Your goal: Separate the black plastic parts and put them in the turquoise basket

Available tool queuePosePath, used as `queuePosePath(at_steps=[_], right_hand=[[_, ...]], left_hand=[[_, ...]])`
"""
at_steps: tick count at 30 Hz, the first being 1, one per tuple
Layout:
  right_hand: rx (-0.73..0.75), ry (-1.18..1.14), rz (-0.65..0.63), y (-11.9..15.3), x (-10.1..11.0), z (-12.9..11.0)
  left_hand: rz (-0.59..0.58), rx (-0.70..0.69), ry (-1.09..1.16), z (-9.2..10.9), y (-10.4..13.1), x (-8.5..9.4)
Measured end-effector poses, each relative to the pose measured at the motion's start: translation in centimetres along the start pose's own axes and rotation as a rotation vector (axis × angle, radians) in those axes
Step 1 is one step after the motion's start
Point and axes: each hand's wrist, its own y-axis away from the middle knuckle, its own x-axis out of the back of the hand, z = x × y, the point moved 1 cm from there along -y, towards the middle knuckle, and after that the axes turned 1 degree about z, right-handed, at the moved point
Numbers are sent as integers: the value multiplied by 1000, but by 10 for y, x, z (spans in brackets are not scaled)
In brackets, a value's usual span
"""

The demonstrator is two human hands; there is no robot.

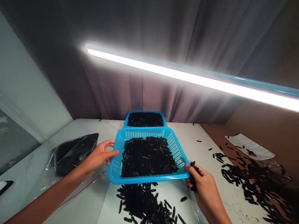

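Observation:
A blue perforated plastic basket (149, 179), partly filled with small black elongated pieces (147, 155), is tilted towards me. My left hand (101, 153) grips its left rim, thumb over the edge. On the lower right corner, my right hand (200, 177) pinches the rim with its thumb; several black pieces are also tucked in that palm. Under and in front of the basket lies a loose pile of the same black pieces (144, 202) on the white table. What the pieces are, I cannot make out.
Behind stands a second blue basket (128, 119) full of black pieces. A clear plastic bag (77, 152) with black contents lies at left. More pieces (263, 183) scatter at right near a paper sheet (251, 146). A bright tube light (187, 76) crosses above, before a grey curtain (140, 25).

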Motion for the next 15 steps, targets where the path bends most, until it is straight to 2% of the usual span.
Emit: queuePosePath(at_steps=[4,8,10,15], right_hand=[[-50,19,-64,4,-4,2],[4,27,-29,8,-2,0],[-12,54,-64,7,0,0],[-46,18,43,2,-2,6]], left_hand=[[72,42,46,-6,-1,-4],[64,20,83,-6,-10,-14],[82,7,103,-5,-16,-18],[67,19,129,-6,-26,-28]])
